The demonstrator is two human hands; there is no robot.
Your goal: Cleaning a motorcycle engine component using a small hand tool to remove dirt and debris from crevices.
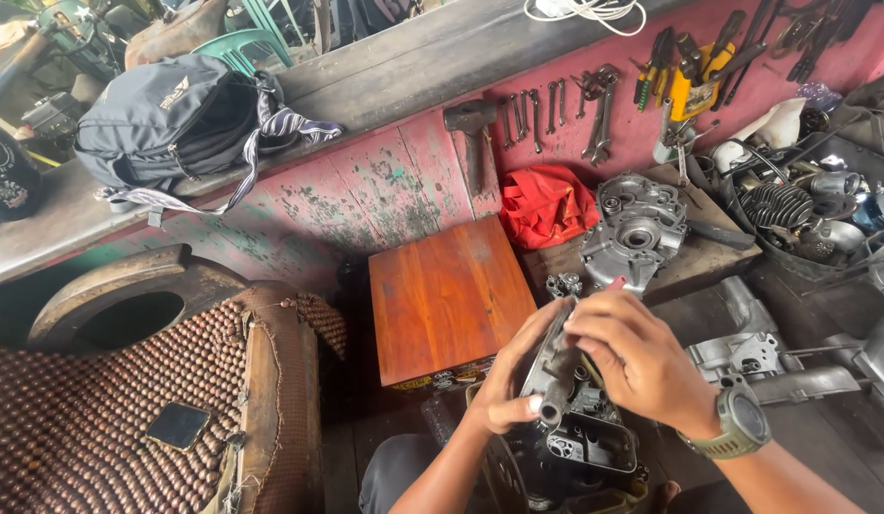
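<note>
Head view: both hands work on a dark engine case (577,433) held low in front of the person, propped upright between the knees so its open side faces up. Left hand (510,381) wraps the case's left edge, fingers curled shut around a grey cover (554,357) to steady it. Right hand (637,357), with a green watch (742,422) on the wrist, lies over the top of the cover, fingers closed down on it — looks like pressing or seating it against the case, though the contact point is hidden under the fingers. Just beyond the hands sits a small gear cluster (563,284), near a wooden box (449,297) that stands between the person and the red wall (366,190). Right of the box, a low desk (694,262) carries a second silver crankcase half (637,228), leaning upright, and a red cloth (548,205) — parked within reach. Wrenches (556,109) hang on the wall above, a hammer (472,133) beside them. A basket (794,252) of engine parts sits far right. Left: a beaded seat (99,409) with a phone (178,425) flat on it, and a black backpack (170,119) on the ledge above.
</note>
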